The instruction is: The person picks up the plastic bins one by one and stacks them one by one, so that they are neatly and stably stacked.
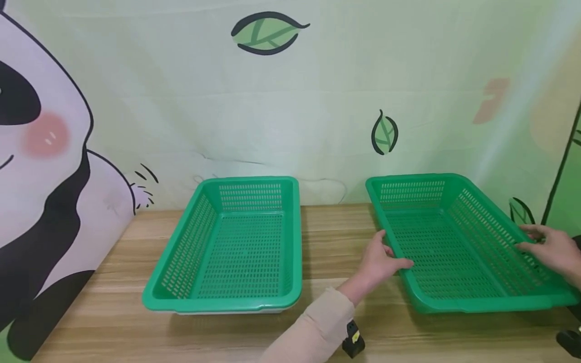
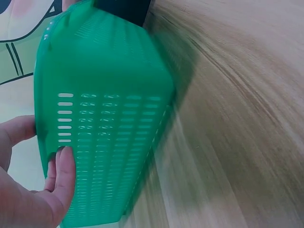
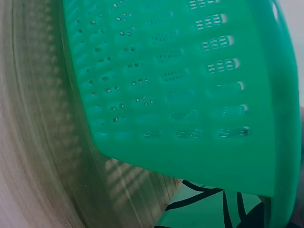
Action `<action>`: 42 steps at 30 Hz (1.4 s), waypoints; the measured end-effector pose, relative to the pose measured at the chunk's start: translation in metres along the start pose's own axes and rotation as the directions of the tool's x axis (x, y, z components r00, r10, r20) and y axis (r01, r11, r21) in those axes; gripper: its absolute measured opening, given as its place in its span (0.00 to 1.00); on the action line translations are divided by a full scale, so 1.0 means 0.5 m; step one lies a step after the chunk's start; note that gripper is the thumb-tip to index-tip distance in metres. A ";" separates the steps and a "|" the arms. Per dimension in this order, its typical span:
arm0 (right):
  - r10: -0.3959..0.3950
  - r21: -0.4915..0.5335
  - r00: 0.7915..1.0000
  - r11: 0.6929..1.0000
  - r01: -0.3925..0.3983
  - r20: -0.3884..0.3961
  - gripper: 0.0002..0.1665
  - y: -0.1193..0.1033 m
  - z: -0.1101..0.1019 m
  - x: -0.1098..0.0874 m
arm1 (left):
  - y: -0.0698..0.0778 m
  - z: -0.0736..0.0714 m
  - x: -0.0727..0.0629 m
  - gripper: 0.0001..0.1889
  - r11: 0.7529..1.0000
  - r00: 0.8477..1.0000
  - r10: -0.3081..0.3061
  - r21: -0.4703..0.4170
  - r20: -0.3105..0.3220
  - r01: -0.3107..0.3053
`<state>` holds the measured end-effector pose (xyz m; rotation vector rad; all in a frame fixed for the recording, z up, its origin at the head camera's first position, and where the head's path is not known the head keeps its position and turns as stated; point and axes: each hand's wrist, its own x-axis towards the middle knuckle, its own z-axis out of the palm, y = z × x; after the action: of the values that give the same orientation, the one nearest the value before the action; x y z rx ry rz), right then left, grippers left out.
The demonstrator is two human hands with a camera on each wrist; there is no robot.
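Note:
Two green plastic baskets with slotted sides lie on the wooden table in the head view. My left hand (image 1: 379, 259) grips the left rim of the right-hand basket (image 1: 447, 305), thumb on top of the rim and fingers against the outer wall. In the left wrist view, the fingertips of that hand (image 2: 35, 190) press the slotted side. On the opposite rim, my right hand (image 1: 551, 247) holds the same basket, its thumb over the inner side. The right wrist view shows mostly that basket's outer wall (image 3: 190, 161), with the right hand almost wholly hidden.
The other green basket (image 1: 222, 304) stands to the left, a white edge showing under its front rim. Behind the table (image 1: 336, 237) hangs a pale green cloth (image 1: 336, 60) printed with leaves and a panda. A small black device (image 1: 353, 343) sits by my left wrist.

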<state>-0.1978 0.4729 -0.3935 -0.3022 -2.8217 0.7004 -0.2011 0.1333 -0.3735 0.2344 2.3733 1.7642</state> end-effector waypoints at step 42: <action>-0.060 0.102 0.989 0.994 0.046 0.134 0.31 -0.131 -0.055 0.006 | 0.070 -0.103 -0.055 0.32 0.985 0.997 0.078 -0.153 0.026 -0.073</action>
<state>-0.2029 0.4288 -0.3378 -0.1672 -2.8983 0.8774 -0.1856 0.0893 -0.3239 0.3317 2.2221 1.9497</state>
